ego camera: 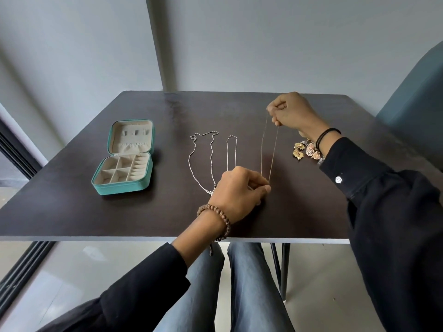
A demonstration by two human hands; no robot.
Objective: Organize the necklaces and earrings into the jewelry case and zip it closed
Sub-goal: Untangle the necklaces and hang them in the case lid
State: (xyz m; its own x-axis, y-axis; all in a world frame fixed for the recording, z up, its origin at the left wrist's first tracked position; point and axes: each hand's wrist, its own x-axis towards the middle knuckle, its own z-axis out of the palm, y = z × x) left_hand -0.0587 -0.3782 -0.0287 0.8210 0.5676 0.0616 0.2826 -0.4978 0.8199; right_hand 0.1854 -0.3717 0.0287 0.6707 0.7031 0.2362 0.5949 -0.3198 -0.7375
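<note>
- The thin chain [274, 152] is held stretched over the table [72, 207], its near end pinched by the left hand [242, 188] and its far end by the right hand [292, 113].
- Tangling is likely if it is let go slack.
- The two necklaces [227, 154] just beside the left hand could be snagged and dragged along.
- The earrings [305, 150], close under the right wrist, could be swept away by the sleeve.
- The open case [124, 188] lies well to the left, with bare tabletop between; the near edge is close to the left wrist.

Open case [123, 161] left on table [72, 212]; three necklaces [203, 161] centre; earrings [304, 150] right.
</note>
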